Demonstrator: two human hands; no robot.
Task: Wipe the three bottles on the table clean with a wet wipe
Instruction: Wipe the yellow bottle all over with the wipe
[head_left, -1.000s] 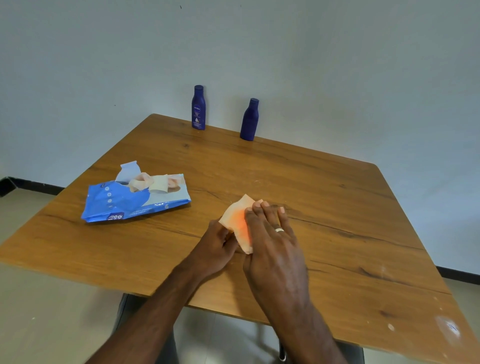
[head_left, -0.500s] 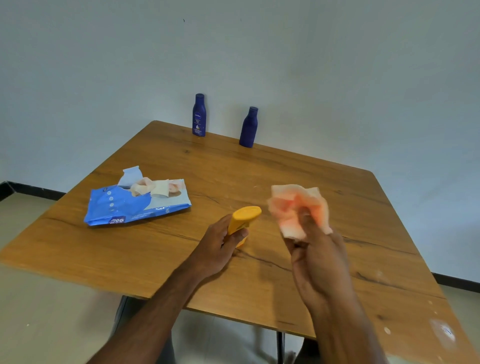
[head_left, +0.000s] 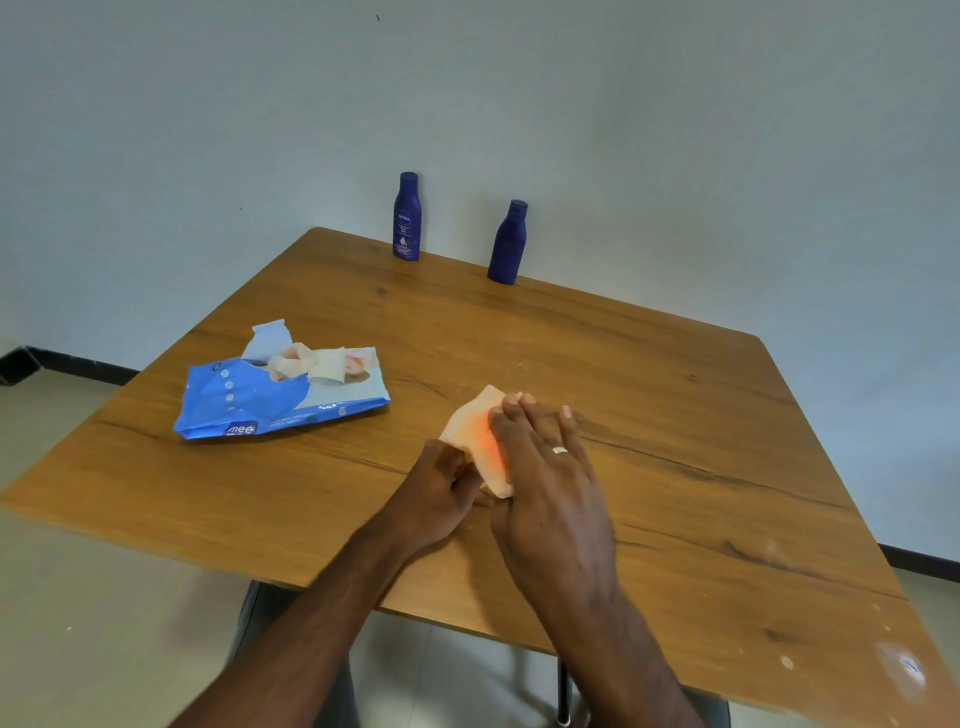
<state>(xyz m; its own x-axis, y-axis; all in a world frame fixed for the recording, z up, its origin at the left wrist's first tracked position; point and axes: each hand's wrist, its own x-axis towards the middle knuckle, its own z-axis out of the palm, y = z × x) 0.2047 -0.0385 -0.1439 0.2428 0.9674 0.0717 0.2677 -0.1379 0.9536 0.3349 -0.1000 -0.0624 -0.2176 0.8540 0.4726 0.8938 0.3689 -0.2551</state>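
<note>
1. Wet wipe (head_left: 478, 441), pale, draped over an orange bottle that glows through it
2. Labelled dark blue bottle (head_left: 407, 217) upright at the tabletop's far edge
3. Plain dark blue bottle (head_left: 508, 243) upright nearby

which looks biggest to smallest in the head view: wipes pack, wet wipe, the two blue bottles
1. wipes pack
2. wet wipe, partly covered by the right hand
3. labelled blue bottle and plain blue bottle: near alike, both farther away, so unsure.

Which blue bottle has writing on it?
The left blue bottle, with its white label facing us; the right blue bottle shows only plain blue.
</note>
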